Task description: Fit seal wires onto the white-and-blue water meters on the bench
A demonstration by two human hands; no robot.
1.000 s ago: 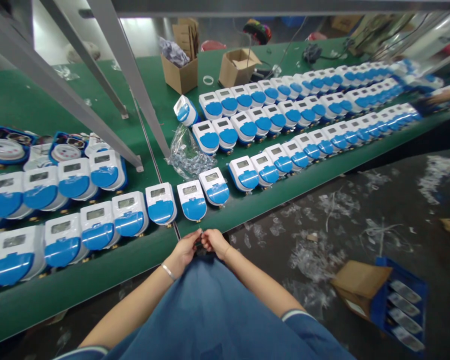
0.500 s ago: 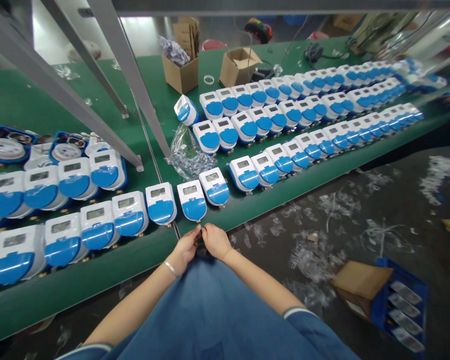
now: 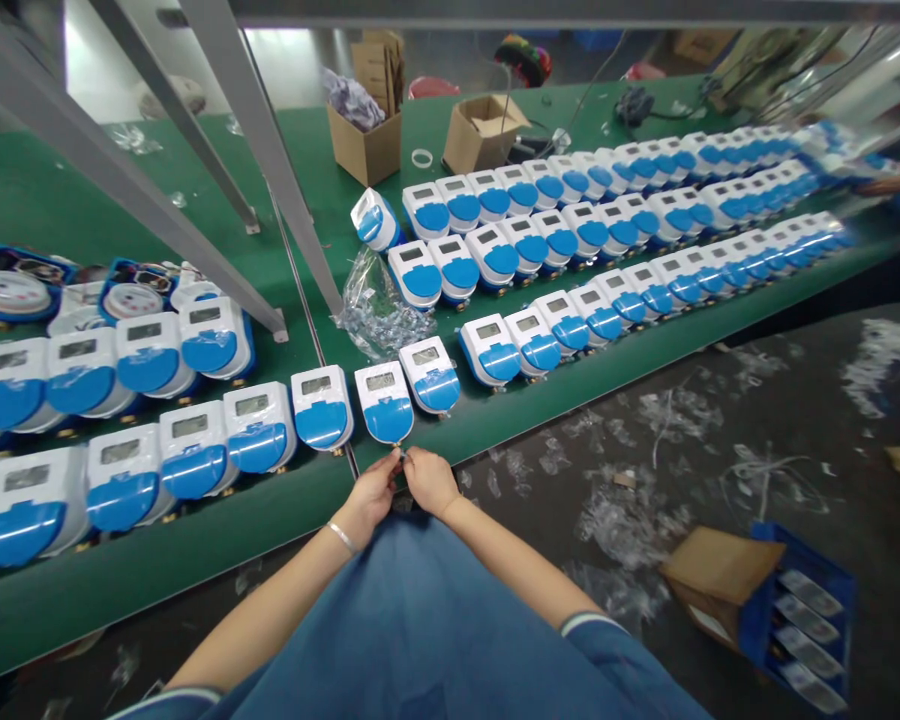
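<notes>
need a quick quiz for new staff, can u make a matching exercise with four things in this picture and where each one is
Things
1. left hand
2. white ring
3. clear plastic bag
4. blue crate

Places
A. between two open cardboard boxes
B. at the lower right of the picture
C. crumpled on the green table, just left of the rows of meters on the right
D. beside the right hand, at the near edge of a blue-and-white meter

Right pairs: 1-D, 2-A, 3-C, 4-B

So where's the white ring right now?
Head view, upper part, just left of centre: the white ring lies on the green table, between two cardboard boxes.
</notes>
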